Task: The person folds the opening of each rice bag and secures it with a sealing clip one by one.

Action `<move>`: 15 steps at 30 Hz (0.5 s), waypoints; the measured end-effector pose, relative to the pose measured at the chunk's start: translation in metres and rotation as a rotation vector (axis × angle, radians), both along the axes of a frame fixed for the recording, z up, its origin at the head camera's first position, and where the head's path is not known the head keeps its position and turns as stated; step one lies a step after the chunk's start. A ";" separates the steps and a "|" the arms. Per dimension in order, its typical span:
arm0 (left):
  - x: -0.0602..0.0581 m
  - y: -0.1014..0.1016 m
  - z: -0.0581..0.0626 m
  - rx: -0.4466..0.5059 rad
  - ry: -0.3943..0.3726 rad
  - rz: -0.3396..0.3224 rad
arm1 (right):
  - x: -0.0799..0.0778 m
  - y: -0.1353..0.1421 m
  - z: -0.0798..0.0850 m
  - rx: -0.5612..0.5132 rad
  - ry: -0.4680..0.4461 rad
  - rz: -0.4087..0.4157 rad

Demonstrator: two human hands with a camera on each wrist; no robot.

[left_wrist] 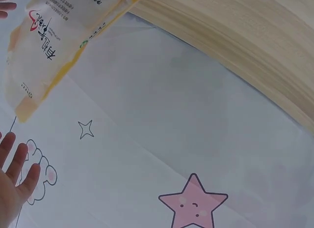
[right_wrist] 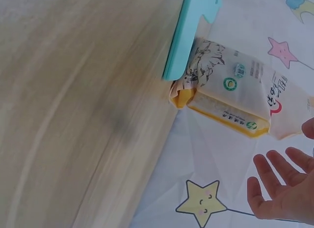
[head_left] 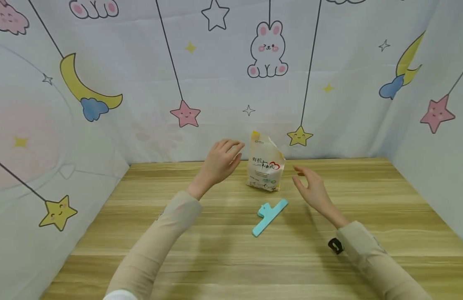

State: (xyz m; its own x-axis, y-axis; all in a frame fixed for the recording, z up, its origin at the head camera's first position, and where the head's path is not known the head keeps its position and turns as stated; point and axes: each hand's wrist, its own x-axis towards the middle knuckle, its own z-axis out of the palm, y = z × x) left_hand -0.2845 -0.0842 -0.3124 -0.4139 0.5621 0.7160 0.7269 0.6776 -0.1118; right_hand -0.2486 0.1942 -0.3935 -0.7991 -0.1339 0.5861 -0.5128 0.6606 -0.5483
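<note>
As the two hands frame it from either side, here stands the printed bag (head_left: pixel 265 166), upright near the far edge of the worktop (head_left: pixel 224 266), in front of the patterned backdrop (head_left: pixel 220 71). Left hand (head_left: pixel 223 160) just beside one edge, right hand (head_left: pixel 313 187) near the other: well apart, fingers loose, nothing in either, neither touching!

And how will it handle? Soft-walled and fairly light, I'd judge, firmer low down where the filling seems to sit, limp on top, perhaps a little slick. Best hold: both sides of the fuller lower body, gently, since a hard squeeze up top could crumple it.

Long axis close to vertical, printed face towards the wearer, and look at that top edge, slanting from a high left corner down to the right! Nearer the wearer lies the turquoise clip (head_left: pixel 270 217), stiff-looking, easily pinched by its bar, which runs diagonally from near left to far right, tab towards the far left.
</note>
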 end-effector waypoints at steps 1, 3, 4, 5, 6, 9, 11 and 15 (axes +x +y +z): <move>-0.001 0.001 0.001 -0.006 -0.003 0.003 | -0.001 0.000 0.001 -0.004 -0.003 0.002; -0.002 0.003 0.003 -0.019 -0.009 0.010 | -0.002 -0.001 0.002 -0.011 -0.018 0.006; -0.003 0.004 0.004 -0.023 -0.012 0.011 | -0.003 -0.001 0.002 -0.015 -0.027 0.004; -0.003 0.005 0.004 -0.025 -0.016 0.013 | -0.003 -0.001 0.003 -0.015 -0.033 0.002; -0.004 0.006 0.004 -0.026 -0.020 0.015 | -0.004 -0.002 0.004 -0.017 -0.041 -0.001; -0.005 0.009 0.005 -0.013 -0.038 0.014 | -0.006 -0.002 0.006 -0.022 -0.051 -0.012; -0.006 0.010 0.006 0.007 -0.058 0.012 | -0.008 -0.003 0.007 -0.026 -0.055 -0.015; -0.009 0.013 0.007 0.062 -0.092 0.007 | -0.010 -0.004 0.010 -0.041 -0.071 -0.010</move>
